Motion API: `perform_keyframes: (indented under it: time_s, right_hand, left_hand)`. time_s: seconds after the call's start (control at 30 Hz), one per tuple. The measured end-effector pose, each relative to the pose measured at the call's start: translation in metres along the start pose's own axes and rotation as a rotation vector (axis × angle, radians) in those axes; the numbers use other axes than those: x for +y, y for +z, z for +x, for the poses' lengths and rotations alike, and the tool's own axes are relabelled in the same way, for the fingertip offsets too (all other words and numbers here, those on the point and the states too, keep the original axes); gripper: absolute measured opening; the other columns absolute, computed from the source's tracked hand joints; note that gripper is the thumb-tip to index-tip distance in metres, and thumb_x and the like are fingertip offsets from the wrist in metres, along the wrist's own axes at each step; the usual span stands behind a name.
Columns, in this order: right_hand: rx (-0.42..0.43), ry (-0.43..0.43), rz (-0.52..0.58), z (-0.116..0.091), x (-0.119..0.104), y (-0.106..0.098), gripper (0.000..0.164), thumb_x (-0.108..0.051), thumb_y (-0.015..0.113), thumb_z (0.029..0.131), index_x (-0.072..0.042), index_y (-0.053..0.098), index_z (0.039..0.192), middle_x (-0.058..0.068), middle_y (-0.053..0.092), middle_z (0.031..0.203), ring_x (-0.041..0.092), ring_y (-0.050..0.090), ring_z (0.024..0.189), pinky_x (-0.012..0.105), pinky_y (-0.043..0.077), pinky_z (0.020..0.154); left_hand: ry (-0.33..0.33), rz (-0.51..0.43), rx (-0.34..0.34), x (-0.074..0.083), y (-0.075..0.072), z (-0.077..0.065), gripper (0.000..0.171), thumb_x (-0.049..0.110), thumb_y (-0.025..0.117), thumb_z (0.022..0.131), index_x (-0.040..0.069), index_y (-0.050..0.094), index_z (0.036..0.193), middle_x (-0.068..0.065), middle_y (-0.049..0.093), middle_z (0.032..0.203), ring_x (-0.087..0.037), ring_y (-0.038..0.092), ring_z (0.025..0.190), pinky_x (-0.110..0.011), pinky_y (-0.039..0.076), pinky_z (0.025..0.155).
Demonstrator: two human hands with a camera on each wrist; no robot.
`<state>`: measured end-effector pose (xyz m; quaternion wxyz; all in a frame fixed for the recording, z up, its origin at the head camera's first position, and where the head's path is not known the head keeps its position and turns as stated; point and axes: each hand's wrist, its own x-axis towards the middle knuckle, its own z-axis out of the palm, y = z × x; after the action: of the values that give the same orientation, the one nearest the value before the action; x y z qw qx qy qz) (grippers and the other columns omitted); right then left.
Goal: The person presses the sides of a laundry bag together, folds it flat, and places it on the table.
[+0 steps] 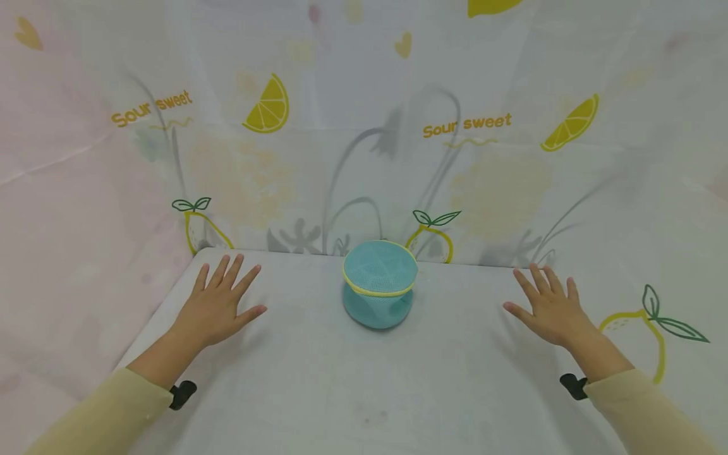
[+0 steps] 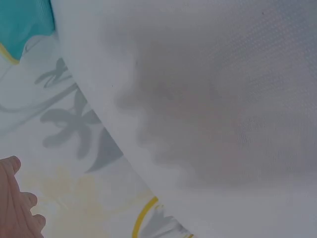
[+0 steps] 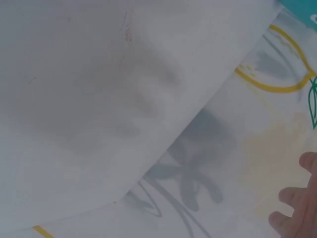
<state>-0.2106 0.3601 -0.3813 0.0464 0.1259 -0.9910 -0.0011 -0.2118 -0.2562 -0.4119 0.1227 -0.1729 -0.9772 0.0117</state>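
A teal mesh pouch (image 1: 380, 268) with yellow piping round its circular top stands at the back middle of the white table. Its lower part flares out into a rounded base. To the left of it, my left hand (image 1: 218, 306) is held over the table with fingers spread and palm down, holding nothing. My right hand (image 1: 552, 309) is likewise spread, off to the pouch's right and well apart from it. In the left wrist view, part of the pouch (image 2: 25, 25) shows at the top corner, and fingertips (image 2: 32, 201) show at the lower left.
A white table (image 1: 364, 379) lies under both hands. Behind it hangs a pale curtain (image 1: 352, 177) printed with lemons and lettering, with grey plant shapes on it. A pinkish sheet (image 1: 62, 189) closes the left side. Black straps (image 1: 183, 395) show at both sleeve cuffs.
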Motion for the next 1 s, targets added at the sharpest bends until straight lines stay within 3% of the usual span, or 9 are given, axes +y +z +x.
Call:
perform_keyframes:
  time_s: [0.5, 1.0]
  right_hand:
    - [0.022, 0.004, 0.017, -0.003, -0.008, -0.001, 0.079, -0.059, 0.038, 0.091, -0.014, 0.008, 0.149, 0.025, 0.001, 0.151, 0.043, -0.008, 0.136, 0.070, -0.005, 0.097]
    - [0.060, -0.021, 0.057, -0.002, -0.021, 0.008, 0.078, -0.058, 0.041, 0.090, -0.013, 0.014, 0.148, 0.025, 0.006, 0.150, 0.042, -0.005, 0.137, 0.066, -0.010, 0.100]
  left_hand:
    - [0.004, 0.007, 0.015, 0.007, 0.005, 0.000, 0.081, 0.071, 0.032, 0.086, 0.021, 0.017, 0.148, -0.016, 0.003, 0.153, -0.029, -0.012, 0.139, -0.054, -0.014, 0.106]
    - [-0.012, -0.028, 0.018, 0.020, 0.004, 0.002, 0.082, 0.071, 0.034, 0.084, 0.020, 0.022, 0.147, -0.017, 0.012, 0.152, -0.029, -0.007, 0.140, -0.057, -0.004, 0.107]
